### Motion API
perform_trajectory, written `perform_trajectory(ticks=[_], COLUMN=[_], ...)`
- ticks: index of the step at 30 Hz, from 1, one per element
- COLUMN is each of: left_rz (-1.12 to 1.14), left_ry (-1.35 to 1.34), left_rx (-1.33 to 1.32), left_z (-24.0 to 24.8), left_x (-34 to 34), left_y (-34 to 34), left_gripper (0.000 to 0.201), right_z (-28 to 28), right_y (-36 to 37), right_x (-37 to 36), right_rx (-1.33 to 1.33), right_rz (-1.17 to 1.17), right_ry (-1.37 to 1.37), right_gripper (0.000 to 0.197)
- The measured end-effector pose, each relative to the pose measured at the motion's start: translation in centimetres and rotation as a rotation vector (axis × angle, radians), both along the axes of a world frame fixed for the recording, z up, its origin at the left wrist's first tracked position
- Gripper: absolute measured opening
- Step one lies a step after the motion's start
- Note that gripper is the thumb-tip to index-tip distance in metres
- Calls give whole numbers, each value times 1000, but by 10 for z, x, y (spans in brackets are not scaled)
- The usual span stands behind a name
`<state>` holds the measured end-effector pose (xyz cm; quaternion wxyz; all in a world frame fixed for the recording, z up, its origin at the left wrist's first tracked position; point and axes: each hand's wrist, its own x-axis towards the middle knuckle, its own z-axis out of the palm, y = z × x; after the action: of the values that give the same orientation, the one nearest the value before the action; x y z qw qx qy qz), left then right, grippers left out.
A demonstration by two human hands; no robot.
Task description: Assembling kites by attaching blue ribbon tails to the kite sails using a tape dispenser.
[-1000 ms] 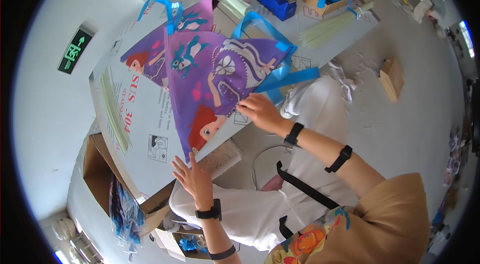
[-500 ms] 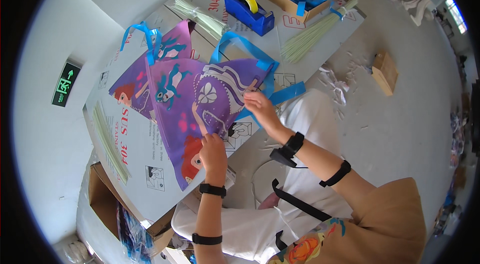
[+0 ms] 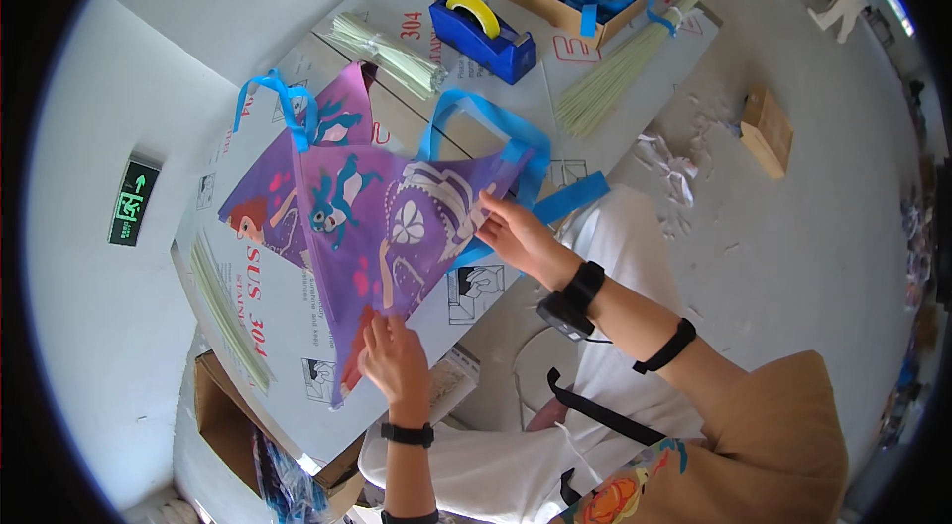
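A purple kite sail (image 3: 372,217), printed with a cartoon figure and a blue animal, is spread over the table in front of me. My left hand (image 3: 395,360) pinches its lower edge beside the red-haired print, close to the bottom tip. Higher up, my right hand (image 3: 521,236) holds the right edge between thumb and fingers, and that edge is slightly raised. A wide blue ribbon (image 3: 486,108) loops from the upper right corner. Partly under this sail, a second printed kite (image 3: 260,202) lies to the left with its own blue ribbon (image 3: 288,93).
Toward the back stand a blue tape dispenser (image 3: 483,40) and a cardboard box (image 3: 511,0) of blue ribbons. Bundles of thin pale rods (image 3: 387,53) lie on the table (image 3: 288,405). An open carton (image 3: 223,415) is below its left edge; a small wooden box (image 3: 766,134) sits on the floor.
My left hand has slid down and left along the sail's lower edge, and the bottom tip has shifted with it. My right hand stays at the right edge, slightly lower. The whole view has shifted a little.
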<state>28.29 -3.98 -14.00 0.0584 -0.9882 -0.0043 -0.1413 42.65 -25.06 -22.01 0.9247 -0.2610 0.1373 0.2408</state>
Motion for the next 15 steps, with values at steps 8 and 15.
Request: perform_trajectory(ticks=[8, 15], left_rz=[63, 51], left_ry=[-132, -75], left_rx=[-41, -79], left_z=[-3, -40], left_x=[-49, -58], left_y=[65, 74], left_gripper=[15, 14], right_z=[27, 66], right_y=[-6, -116], right_x=[47, 96], right_rx=[38, 90], right_rz=[-376, -382], right_ry=[91, -118], right_gripper=[28, 16])
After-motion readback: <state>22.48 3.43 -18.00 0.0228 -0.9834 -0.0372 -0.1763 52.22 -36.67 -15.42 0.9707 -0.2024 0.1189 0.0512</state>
